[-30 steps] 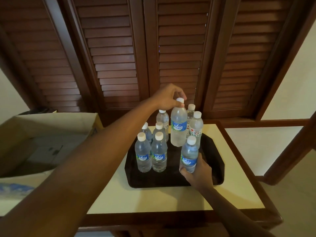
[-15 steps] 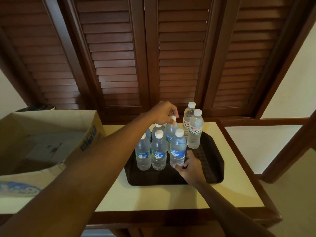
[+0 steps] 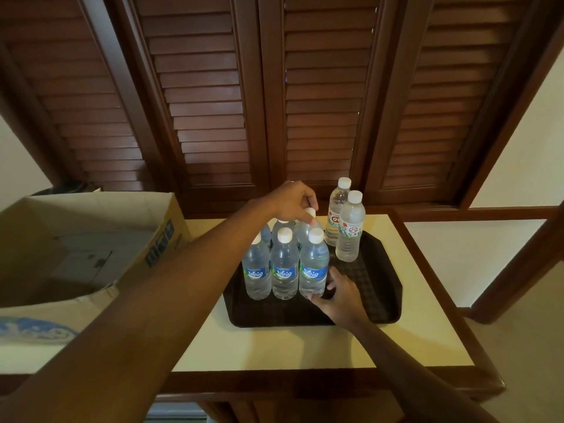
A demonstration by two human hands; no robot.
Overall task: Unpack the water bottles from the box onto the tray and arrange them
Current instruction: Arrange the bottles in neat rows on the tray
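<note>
A dark brown tray (image 3: 375, 288) lies on the cream table top and carries several clear water bottles with white caps. Three blue-labelled bottles stand in a front row (image 3: 284, 264), with more of the same kind behind them. My left hand (image 3: 293, 201) pinches the cap of a back-row bottle (image 3: 307, 228) from above. My right hand (image 3: 341, 296) grips the base of the front right blue-labelled bottle (image 3: 314, 267). Two taller bottles with red-marked labels (image 3: 350, 230) stand apart at the tray's back right. The open cardboard box (image 3: 91, 239) sits at the left.
The table (image 3: 274, 346) has a dark wooden rim. Brown louvred doors (image 3: 274, 102) rise right behind it. The tray's front and right parts hold no bottles. A blue-printed flap of the box (image 3: 33, 329) lies at the lower left.
My left hand has lowered its bottle into the back row. My right hand has slid its blue-labelled bottle left against the front row, forming a line of three.
</note>
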